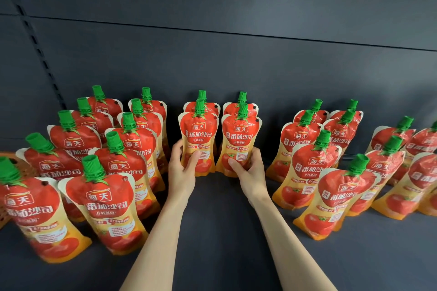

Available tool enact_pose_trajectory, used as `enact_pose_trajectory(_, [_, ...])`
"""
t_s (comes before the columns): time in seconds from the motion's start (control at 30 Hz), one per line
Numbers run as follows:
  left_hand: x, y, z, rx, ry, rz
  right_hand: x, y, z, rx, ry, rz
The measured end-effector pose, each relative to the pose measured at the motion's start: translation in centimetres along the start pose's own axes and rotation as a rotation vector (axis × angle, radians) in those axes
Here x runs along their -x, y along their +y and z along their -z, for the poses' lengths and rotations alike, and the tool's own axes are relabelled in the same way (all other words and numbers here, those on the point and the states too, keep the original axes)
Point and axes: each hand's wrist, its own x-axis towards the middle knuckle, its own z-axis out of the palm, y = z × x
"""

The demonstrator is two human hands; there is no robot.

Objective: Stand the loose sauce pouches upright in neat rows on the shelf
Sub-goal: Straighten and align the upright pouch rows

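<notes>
The person's left forearm (160,231) and right forearm (288,231) are bare along their whole visible length, from the front of the dark shelf (217,231) to the wrists, and both are slim and smooth, narrowing toward the wrist. The left hand (182,168) and right hand (248,168), further back over the shelf, are bare as well, with slender fingers and rounded thumb tips. Nail detail is too small to make out, and the upper arms lie beyond the shelf's front, out of view.
</notes>
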Motion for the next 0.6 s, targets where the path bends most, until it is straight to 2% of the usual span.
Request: enact_pose_trajectory(0.6, [1.2, 0.6, -0.3, -0.06, 0.026, 0.032, 0.4, -0.2, 0.4, 0.055, -0.012, -0.014])
